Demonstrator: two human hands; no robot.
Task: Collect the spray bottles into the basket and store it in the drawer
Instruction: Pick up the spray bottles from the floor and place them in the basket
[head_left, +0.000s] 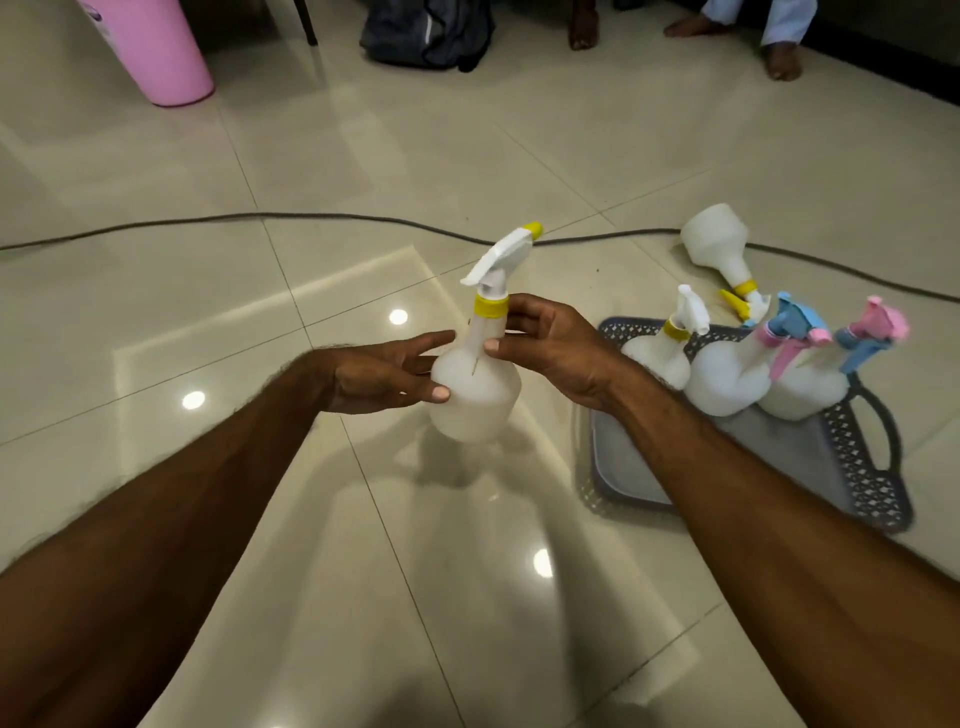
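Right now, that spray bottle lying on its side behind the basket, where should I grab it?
Grip the lying bottle round its narrow neck, just above the yellow collar, coming from above. Its neck points toward the basket and you, while the wide body looks too broad for one hand.

A white spray bottle (475, 382) with a yellow collar and nozzle tip stands upright above the tiled floor (363, 171), held between both hands. The right hand (550, 345) pinches its neck with thumb and fingers; the left hand (387, 376) touches its side with straight fingers. To the right sits a grey basket (862, 467) holding three upright bottles: one with a yellow collar (662, 353), one with a blue-and-pink head (727, 376), one with a pink-and-blue head (810, 387). Just beyond the basket, another bottle (719, 244) lies on its side. A dark cable (260, 215) crosses the floor. A pink bin (150, 49), a dark bag (426, 31) and bare feet (782, 60) show at the far edge.
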